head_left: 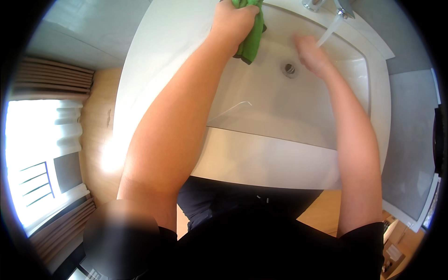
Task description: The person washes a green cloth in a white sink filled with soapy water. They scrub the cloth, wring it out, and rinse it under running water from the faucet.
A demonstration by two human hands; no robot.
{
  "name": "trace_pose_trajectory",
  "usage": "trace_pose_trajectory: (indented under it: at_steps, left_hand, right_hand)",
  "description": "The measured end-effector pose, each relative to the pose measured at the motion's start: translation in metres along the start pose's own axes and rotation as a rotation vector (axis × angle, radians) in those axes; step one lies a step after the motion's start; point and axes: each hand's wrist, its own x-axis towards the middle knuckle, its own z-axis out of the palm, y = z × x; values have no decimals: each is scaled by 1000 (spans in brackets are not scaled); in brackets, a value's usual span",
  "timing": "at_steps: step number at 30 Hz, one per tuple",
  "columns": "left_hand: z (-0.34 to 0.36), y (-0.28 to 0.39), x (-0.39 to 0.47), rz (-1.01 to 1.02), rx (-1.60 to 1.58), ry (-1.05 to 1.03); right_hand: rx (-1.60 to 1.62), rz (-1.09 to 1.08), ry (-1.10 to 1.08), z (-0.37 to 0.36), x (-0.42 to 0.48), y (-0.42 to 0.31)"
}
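My left hand (pixel 234 21) grips a green cloth (pixel 252 45) with dark edging at the top of the view. The cloth hangs over the left part of a white washbasin (pixel 280 108). My right hand (pixel 310 54) is inside the basin, right of the metal drain (pixel 289 69). A stream of water (pixel 329 32) runs from the chrome faucet (pixel 343 12) down to this hand. Motion blurs its fingers, and I see nothing held in it.
White countertop (pixel 157 52) surrounds the basin, its front edge close against my body. Behind the faucet and along the right is grey wall (pixel 407 94). A wooden floor (pixel 101 91), a bright window (pixel 38 126) and brown curtains (pixel 52 78) are to the left.
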Motion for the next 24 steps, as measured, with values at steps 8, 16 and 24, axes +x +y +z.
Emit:
trace_pose_trajectory:
  at_steps: [8, 16, 24]
  left_hand:
    - [2, 4, -5, -8, 19, -6]
    - [2, 3, -1, -20, 15, -23]
    - [3, 20, -14, 16, 29, -16]
  right_hand:
    - [-565, -194, -111, -4, -8, 18]
    - [-213, -298, -319, -36, -42, -1]
    - [421, -268, -335, -49, -43, -7]
